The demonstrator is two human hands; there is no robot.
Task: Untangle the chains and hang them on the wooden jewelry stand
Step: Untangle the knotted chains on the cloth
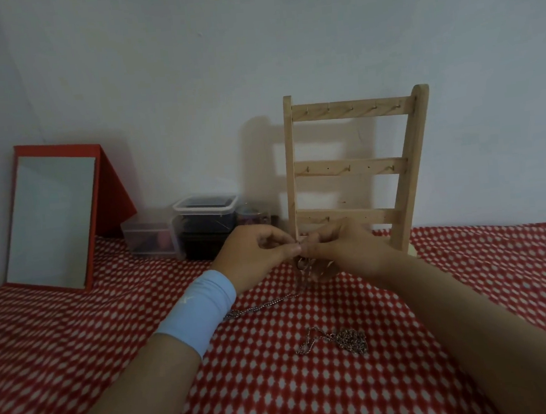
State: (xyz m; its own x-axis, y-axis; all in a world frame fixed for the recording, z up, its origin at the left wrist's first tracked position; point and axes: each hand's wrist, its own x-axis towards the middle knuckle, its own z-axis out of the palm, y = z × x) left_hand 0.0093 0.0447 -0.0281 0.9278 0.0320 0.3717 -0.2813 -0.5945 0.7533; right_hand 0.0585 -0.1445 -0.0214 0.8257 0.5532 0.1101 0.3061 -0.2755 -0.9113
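Note:
My left hand and my right hand meet fingertip to fingertip just above the red dotted cloth, both pinching a thin silver chain. The chain hangs from the fingers and trails left across the cloth under my left wrist. A second chain lies bunched in a small heap nearer to me, untouched. The wooden jewelry stand rises right behind my hands against the wall, with three hooked rails. I see no chain on any rail. A blue band wraps my left wrist.
A red-framed mirror leans at the back left. Clear plastic boxes with dark contents sit between the mirror and the stand. The cloth-covered table runs up to a pale wall.

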